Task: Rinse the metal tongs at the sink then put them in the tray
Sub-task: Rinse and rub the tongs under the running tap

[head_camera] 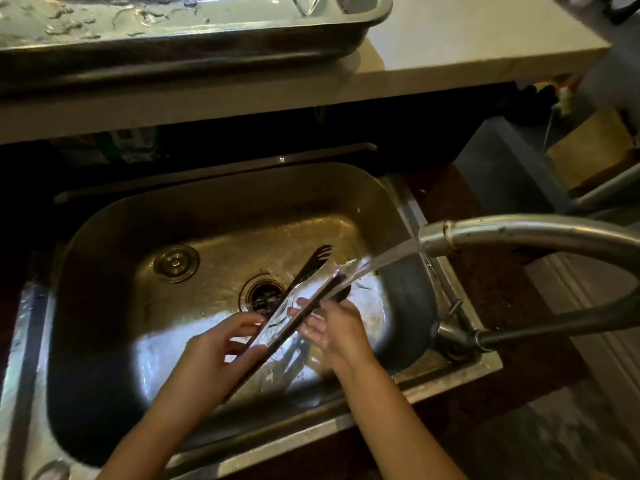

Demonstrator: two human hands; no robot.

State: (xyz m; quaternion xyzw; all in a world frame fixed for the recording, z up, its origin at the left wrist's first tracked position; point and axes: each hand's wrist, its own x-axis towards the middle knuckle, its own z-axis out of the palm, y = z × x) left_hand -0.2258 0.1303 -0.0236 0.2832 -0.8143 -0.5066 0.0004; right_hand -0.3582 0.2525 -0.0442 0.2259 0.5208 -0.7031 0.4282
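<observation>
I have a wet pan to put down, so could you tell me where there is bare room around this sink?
The counter right of the tray is bare. In the sink, the left floor beyond the stopper is free. Its right half is crowded: both hands, left and right, hold the tongs under the faucet.

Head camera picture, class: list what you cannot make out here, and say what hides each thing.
- Tongs: one tip is lost in the water stream and glare.
- Tray: cut off by the top edge; contents blurred.
- Space under the counter: too dark.
- Tap: cut off at the right edge.
- Left hand grip: partly hidden by the tongs.
</observation>
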